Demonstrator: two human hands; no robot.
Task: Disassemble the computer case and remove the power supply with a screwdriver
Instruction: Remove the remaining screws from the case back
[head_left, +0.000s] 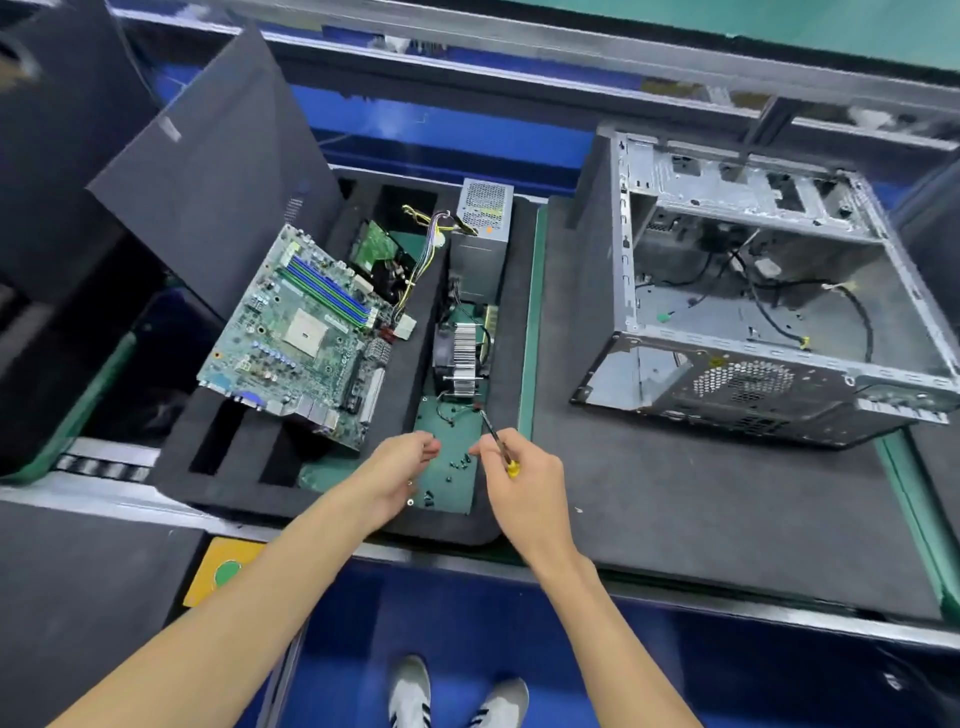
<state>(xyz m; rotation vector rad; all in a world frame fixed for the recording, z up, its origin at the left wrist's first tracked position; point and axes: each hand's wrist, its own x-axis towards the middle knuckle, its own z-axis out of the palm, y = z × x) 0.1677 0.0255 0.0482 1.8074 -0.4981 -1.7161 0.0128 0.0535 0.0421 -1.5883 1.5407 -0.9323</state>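
Dark foam workbench (701, 493): gutted computer case (753, 312) at right edge. Power supply (480, 244) already parked in foam tray (509, 364). Right hand (524, 483) pinching screwdriver (496, 441); left hand (400, 467) loosely curled, seemingly empty, over loose screws (457, 462), likely dropping them.

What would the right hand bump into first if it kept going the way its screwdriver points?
Probably the heatsink with fan. The right hand holds the screwdriver aimed up-left across the green tray floor, and the cooler's thin wires lie just ahead of the tip. Depth is hard to judge from above.
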